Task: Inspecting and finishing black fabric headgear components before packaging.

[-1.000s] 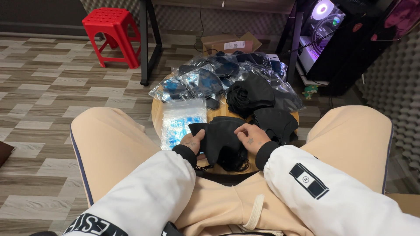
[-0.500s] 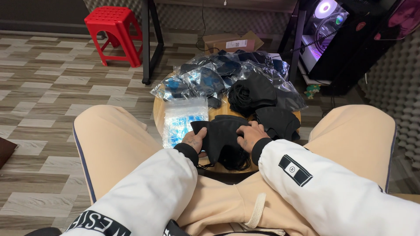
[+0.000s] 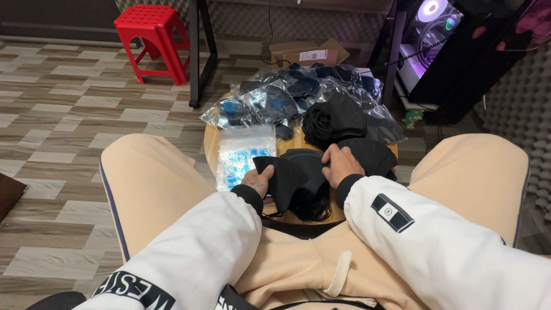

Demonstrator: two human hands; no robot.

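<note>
This looks like a room in a home used for small packing work. The floor [image 3: 63, 115] is grey wood-pattern tile, a red plastic stool [image 3: 154, 34] stands far left, and a lit desktop computer case [image 3: 436, 34] glows purple far right beside grey acoustic foam [image 3: 516, 97]. A cardboard box [image 3: 307, 54] lies under the black-legged desk [image 3: 198, 51].

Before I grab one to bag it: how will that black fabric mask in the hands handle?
Probably floppy: the black fabric mask folds between the left hand and right hand. Likely light, with thin cloth and loops dangling. It may snag on the neighbouring black masks.
</note>
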